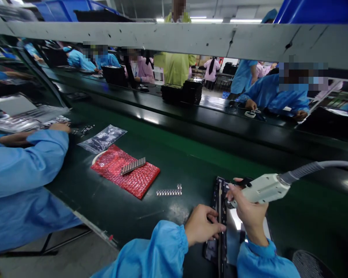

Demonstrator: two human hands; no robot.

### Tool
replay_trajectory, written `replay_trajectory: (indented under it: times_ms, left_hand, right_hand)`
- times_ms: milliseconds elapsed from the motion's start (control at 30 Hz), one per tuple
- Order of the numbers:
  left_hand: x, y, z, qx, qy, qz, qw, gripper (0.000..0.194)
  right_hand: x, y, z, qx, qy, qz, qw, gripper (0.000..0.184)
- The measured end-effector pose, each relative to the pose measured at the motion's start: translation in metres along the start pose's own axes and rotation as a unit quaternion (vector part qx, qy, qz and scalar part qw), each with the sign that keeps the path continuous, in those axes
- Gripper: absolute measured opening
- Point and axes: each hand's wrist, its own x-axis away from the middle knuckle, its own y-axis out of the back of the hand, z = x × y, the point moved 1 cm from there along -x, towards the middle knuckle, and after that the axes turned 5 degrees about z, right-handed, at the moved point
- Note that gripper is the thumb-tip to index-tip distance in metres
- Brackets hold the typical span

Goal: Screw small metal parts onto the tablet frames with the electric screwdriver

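Note:
A long black frame (216, 247) with a light strip along it and a shiny flat panel (233, 247) beside it lies on the bench before me. My left hand (204, 226) reaches over the frame's left part, fingers curled and fingertips close together at the strip; anything between them is hidden. In my right hand (249, 212) is a white power tool (263, 189) with a ribbed grey hose, its tip down at the frame's upper right. A row of small metal parts (168, 192) lies left of the frame.
A red bubble-wrap bag (124, 170) carries a ridged metal strip (133, 166). Behind it is a clear plastic bag (103, 139). A co-worker's blue sleeve (26, 158) reaches in at left. A grey shelf beam (133, 38) crosses overhead. A dark mesh object (307, 264) sits lower right.

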Motion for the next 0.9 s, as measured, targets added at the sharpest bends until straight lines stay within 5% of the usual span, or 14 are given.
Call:
replay_trajectory:
  times_ms: [500, 900]
  left_hand:
    - [0.001, -0.002, -0.008, 0.067, 0.021, 0.01, 0.997, 0.033]
    - [0.001, -0.017, -0.012, 0.033, -0.027, 0.003, 0.999, 0.06]
  right_hand:
    - [0.009, -0.012, 0.006, 0.005, -0.011, -0.017, 1.0, 0.025]
    - [-0.003, 0.009, 0.024, 0.011, 0.057, -0.019, 0.998, 0.025]
